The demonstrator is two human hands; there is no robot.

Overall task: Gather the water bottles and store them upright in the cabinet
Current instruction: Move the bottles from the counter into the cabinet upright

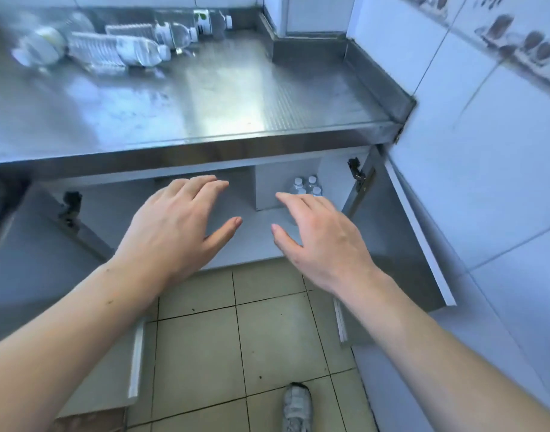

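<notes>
1. Head view: left hand (177,226) and right hand (322,241) spread, empty, before the open cabinet (236,241).
2. Lying water bottles (111,48) on table (236,98) at 11 o'clock, long axes left-right; left hand nearer.
3. Upright bottles (308,187) inside, 1 o'clock.

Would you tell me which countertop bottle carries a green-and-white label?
The labelled bottle lying farthest back by the wall corner; the other countertop bottles look clear and unlabelled.

Single head-worn view, forward and down, close over the counter (205,98) and open cabinet (236,244).
</notes>
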